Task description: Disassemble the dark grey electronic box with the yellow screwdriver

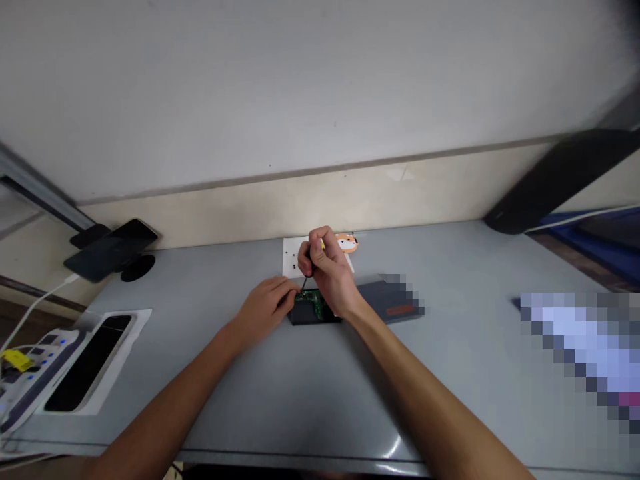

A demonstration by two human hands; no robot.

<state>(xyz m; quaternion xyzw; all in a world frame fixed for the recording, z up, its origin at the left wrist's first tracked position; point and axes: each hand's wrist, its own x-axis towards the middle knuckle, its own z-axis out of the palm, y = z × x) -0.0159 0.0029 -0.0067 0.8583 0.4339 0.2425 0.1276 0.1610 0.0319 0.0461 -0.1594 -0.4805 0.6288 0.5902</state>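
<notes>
while the left hand (pixel 267 301) pins the circuit board (pixel 311 305), the right hand (pixel 327 270) grips a screwdriver (pixel 306 279) above it

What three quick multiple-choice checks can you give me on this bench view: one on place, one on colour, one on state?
1. Where does the white sheet lie?
A. Behind the hands, toward the wall
B. At the table's near edge
C. On the phone stand

2. What colour is the circuit board?
A. Red
B. Green
C. White

3. How is the right hand?
A. Flat and open on the table
B. Closed around a thin screwdriver
C. Out of view

Answers: 1 A, the white sheet shows just beyond the fingers, toward the wall. 2 B, the circuit board in the dark device is green. 3 B, the right hand grips the screwdriver with its tip down at the board, while the left hand rests against the device.
</notes>
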